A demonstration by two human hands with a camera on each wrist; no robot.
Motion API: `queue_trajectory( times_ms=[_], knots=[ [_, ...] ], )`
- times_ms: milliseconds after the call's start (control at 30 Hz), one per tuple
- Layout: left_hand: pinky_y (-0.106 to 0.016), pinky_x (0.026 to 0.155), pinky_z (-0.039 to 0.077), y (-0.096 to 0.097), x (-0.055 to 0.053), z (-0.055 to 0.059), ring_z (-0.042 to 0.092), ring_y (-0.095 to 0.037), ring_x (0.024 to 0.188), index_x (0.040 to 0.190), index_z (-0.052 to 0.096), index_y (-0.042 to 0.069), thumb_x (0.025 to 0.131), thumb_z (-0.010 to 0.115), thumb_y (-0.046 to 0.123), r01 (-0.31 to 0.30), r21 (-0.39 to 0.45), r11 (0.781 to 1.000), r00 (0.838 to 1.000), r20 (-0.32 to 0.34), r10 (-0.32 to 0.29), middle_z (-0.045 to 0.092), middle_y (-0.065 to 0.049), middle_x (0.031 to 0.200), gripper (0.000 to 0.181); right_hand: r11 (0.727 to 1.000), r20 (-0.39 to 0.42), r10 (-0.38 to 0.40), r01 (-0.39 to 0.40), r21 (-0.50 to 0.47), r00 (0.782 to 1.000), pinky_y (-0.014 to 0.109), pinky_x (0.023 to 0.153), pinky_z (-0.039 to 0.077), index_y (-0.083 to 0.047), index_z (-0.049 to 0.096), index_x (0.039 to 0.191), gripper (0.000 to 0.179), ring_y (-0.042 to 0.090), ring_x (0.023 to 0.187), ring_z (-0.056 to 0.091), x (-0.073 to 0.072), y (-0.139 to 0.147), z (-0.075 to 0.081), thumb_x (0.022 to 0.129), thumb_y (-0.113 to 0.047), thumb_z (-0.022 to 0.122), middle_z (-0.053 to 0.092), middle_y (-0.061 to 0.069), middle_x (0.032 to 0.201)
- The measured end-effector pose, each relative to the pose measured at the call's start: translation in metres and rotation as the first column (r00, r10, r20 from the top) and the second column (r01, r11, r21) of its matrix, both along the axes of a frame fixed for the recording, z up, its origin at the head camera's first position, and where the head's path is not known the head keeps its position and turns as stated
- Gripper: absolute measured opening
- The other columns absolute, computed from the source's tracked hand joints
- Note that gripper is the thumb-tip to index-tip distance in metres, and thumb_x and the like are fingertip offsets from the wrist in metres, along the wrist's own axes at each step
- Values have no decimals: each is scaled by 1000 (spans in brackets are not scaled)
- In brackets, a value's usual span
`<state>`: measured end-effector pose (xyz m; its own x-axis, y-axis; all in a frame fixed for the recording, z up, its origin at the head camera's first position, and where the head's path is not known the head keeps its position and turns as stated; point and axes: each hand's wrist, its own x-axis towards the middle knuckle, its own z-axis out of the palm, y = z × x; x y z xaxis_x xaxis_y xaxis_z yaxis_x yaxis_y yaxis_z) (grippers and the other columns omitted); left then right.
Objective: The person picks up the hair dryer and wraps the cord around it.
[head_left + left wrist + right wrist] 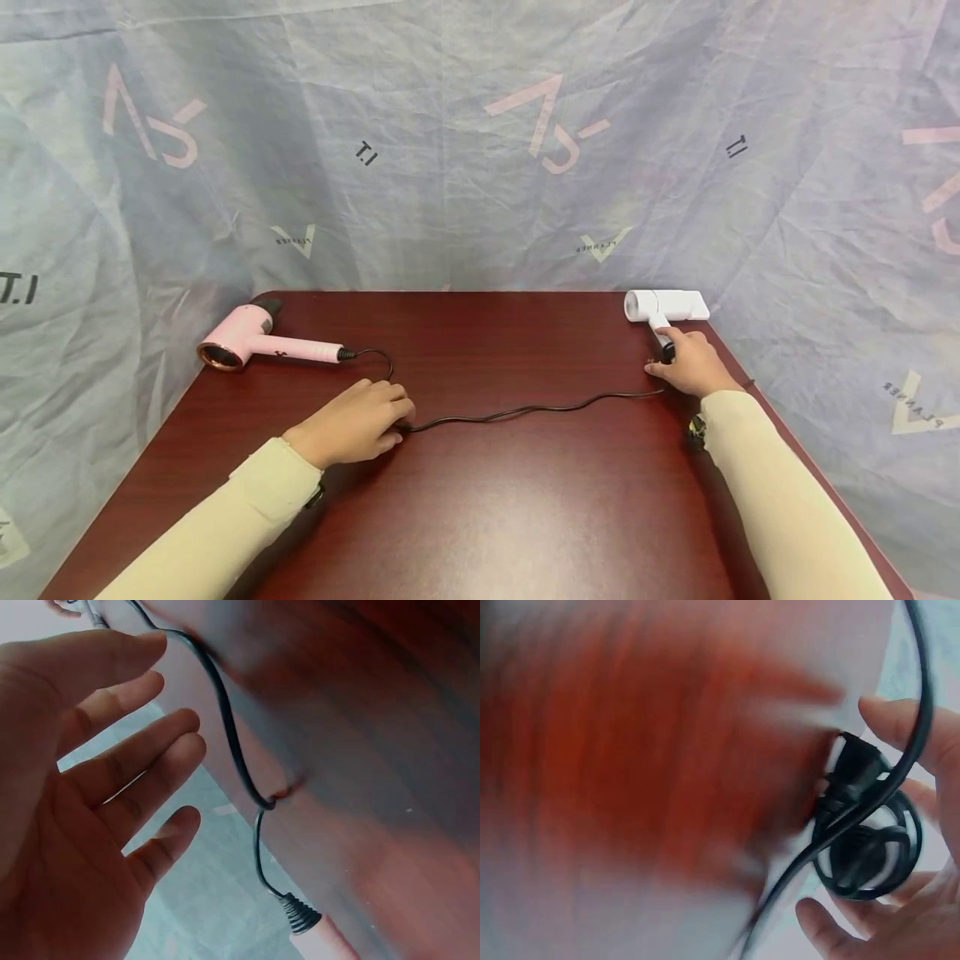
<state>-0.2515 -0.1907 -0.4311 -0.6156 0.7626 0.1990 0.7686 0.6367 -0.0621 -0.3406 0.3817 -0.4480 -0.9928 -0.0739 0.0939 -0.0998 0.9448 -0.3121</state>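
Hands (354,422) (696,363) well apart, bare tabletop (517,492) between

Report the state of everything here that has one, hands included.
Pink hair dryer: lying on the table; power state not visible.
White hair dryer: lying down; power state not visible.
Long black cord: uncoiled, loosely wavy.
Black coil: bundled in loops.
Left hand: fingers relaxed beside the cord.
Right hand: fingers spread around the coil; contact unclear.
Cloth backdrop: hanging, wrinkled.

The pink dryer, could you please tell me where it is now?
In the head view, the pink dryer lies on the table near its far left corner, beyond the left hand.
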Motion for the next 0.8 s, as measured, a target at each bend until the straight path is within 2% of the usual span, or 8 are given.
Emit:
queue_trajectory(
  times_ms=[100,233,367,500,600,667,800],
  knots=[
    [-43,84,51,2,0,6,64,-22,95,109,72,15,84,82,21,-8,-4,1000,1000,-6,8,66,2,105,27,1000,-57,-16,17,12,998,75,100,39,-2,42,152,78,63,129,40,3,-6,9,92,-40,73,39,41,145],
    [-49,95,53,11,-6,20,65,-28,111,126,67,9,90,79,31,-62,3,998,997,-49,62,67,-7,123,43,1000,-182,14,-11,16,983,76,105,35,1,46,148,71,62,136,36,12,-32,33,94,-37,70,37,38,152],
    [-51,101,52,27,-14,39,64,-31,121,137,61,4,96,72,37,-111,41,993,988,-104,115,64,-12,134,54,994,-268,113,-108,31,957,74,110,33,0,46,149,66,58,142,35,25,-74,62,95,-30,69,36,35,156],
    [-48,97,54,44,-15,56,66,-29,117,133,64,7,95,71,35,-103,70,992,985,-131,111,66,-8,129,48,972,-302,235,-227,63,924,68,116,32,-1,47,150,67,54,143,37,39,-117,81,93,-27,72,38,31,157],
    [-47,92,54,53,-11,61,67,-27,111,126,67,11,94,72,32,-103,72,992,988,-111,110,68,-4,122,39,947,-296,321,-307,96,899,65,118,33,-2,50,147,66,51,142,41,51,-144,83,92,-28,74,41,29,155],
    [-47,91,55,54,-11,59,67,-27,109,123,69,12,93,72,32,-118,68,991,988,-88,124,68,-4,120,36,924,-277,382,-361,127,882,62,118,35,-3,53,145,64,49,140,44,59,-160,80,91,-30,74,44,27,154],
    [-51,95,54,40,-21,50,67,-31,111,123,70,11,93,72,32,-200,63,978,980,-9,200,68,-9,122,37,860,-218,508,-477,179,833,57,116,41,-7,59,140,58,44,136,51,72,-188,63,90,-31,76,51,24,149]
  ],
)
